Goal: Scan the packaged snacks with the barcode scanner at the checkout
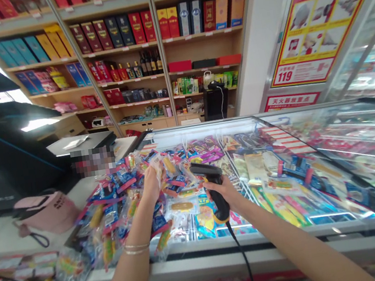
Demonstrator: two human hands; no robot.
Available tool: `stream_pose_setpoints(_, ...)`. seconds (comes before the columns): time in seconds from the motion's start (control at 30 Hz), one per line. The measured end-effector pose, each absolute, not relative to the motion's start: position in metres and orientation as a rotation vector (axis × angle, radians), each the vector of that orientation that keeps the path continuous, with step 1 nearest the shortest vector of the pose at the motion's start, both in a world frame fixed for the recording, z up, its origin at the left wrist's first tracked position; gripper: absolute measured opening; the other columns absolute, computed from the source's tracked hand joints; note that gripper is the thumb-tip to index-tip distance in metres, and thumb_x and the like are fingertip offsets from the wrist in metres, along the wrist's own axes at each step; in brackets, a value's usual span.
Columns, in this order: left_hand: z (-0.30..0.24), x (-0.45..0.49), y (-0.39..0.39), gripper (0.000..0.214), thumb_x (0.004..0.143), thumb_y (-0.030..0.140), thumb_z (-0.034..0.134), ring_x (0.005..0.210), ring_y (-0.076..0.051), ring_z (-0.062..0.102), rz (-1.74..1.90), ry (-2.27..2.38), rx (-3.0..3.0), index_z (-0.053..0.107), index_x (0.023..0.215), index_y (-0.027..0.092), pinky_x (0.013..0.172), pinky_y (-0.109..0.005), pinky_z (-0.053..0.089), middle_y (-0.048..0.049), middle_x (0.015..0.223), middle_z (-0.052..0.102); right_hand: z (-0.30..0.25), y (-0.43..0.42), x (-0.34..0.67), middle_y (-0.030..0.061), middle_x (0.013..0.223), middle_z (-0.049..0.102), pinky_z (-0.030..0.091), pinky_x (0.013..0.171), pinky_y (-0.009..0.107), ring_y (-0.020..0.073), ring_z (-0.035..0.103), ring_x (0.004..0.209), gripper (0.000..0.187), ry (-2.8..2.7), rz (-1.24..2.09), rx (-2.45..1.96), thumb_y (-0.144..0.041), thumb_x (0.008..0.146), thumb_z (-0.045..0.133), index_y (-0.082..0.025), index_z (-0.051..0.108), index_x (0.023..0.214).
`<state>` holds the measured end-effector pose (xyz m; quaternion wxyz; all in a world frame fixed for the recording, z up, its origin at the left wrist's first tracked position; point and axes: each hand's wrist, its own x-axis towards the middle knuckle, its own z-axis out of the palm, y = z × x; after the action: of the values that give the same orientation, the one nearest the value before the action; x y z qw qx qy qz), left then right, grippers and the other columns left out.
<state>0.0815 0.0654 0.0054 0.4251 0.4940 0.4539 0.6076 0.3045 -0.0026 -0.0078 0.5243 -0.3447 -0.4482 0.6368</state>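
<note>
My left hand [150, 183] is raised over a heap of snack packets [114, 217] and its fingers are closed on one clear packet with a yellow snack inside [166, 165]. My right hand [224, 191] grips the handle of a black barcode scanner [212, 188], whose head points left toward the held packet. The scanner's black cable [241, 254] hangs down over the freezer's front edge. Both hands hover above the glass lid of a chest freezer [293, 237].
The freezer is filled with ice-cream packs under sliding glass. A pink cap [45, 213] lies on the counter at left, beside a black till screen [2, 154]. Wooden shelves [158, 41] with boxed bottles line the back wall. A red fire-hydrant poster [323, 12] hangs at right.
</note>
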Motion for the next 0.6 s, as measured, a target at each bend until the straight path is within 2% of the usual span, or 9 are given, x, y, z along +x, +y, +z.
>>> stream_pose_setpoints(0.07, 0.0, 0.088, 0.066, 0.036, 0.074, 0.052, 0.053, 0.035, -0.006, 0.023, 1.425, 0.98, 1.147, 0.038, 0.062, 0.021, 0.038, -0.02, 0.015, 0.0073, 0.043, 0.031, -0.004, -0.005, 0.305, 0.004, 0.07, 0.068, 0.043, 0.043, 0.025, 0.01, 0.052, 0.043, 0.033, -1.106, 1.481, -0.822, -0.037, 0.06, 0.081, -0.015, 0.067, 0.081)
stream_pose_setpoints(0.13, -0.004, 0.089, 0.067, 0.036, 0.071, 0.048, 0.058, 0.035, -0.005, 0.02, 1.349, 0.911, 1.081, 0.037, 0.06, 0.021, 0.037, -0.02, 0.012, 0.0082, 0.042, 0.029, -0.002, -0.006, 0.305, 0.0022, 0.061, 0.065, 0.043, 0.043, 0.025, 0.0104, 0.051, 0.042, 0.031, -1.156, 1.456, -0.828, -0.038, 0.061, 0.08, -0.014, 0.066, 0.076)
stream_pose_setpoints(0.27, -0.009, 0.084, 0.07, 0.034, 0.069, 0.046, 0.058, 0.034, -0.004, 0.018, 1.336, 0.879, 1.043, 0.038, 0.059, 0.021, 0.036, -0.02, 0.009, 0.0085, 0.041, 0.027, -0.003, -0.006, 0.305, -0.0016, 0.046, 0.055, 0.041, 0.044, 0.025, 0.0105, 0.049, 0.04, 0.03, -1.22, 1.411, -0.869, -0.039, 0.062, 0.079, -0.015, 0.063, 0.069)
stream_pose_setpoints(0.43, -0.01, 0.083, 0.071, 0.036, 0.069, 0.047, 0.057, 0.034, -0.004, 0.016, 1.382, 0.927, 1.044, 0.035, 0.057, 0.021, 0.037, -0.02, 0.007, 0.0088, 0.041, 0.024, -0.003, -0.008, 0.303, -0.0024, 0.047, 0.055, 0.041, 0.044, 0.025, 0.0103, 0.048, 0.04, 0.031, -1.231, 1.387, -0.86, -0.041, 0.062, 0.079, -0.016, 0.061, 0.068)
stream_pose_setpoints(0.6, -0.01, 0.086, 0.07, 0.034, 0.067, 0.048, 0.056, 0.034, -0.003, 0.016, 1.377, 1.006, 1.093, 0.038, 0.057, 0.02, 0.036, -0.019, 0.007, 0.0083, 0.041, 0.028, 0.001, -0.011, 0.302, -0.0024, 0.048, 0.055, 0.042, 0.044, 0.026, 0.0108, 0.048, 0.041, 0.034, -1.214, 1.377, -0.883, -0.043, 0.059, 0.08, -0.017, 0.059, 0.066)
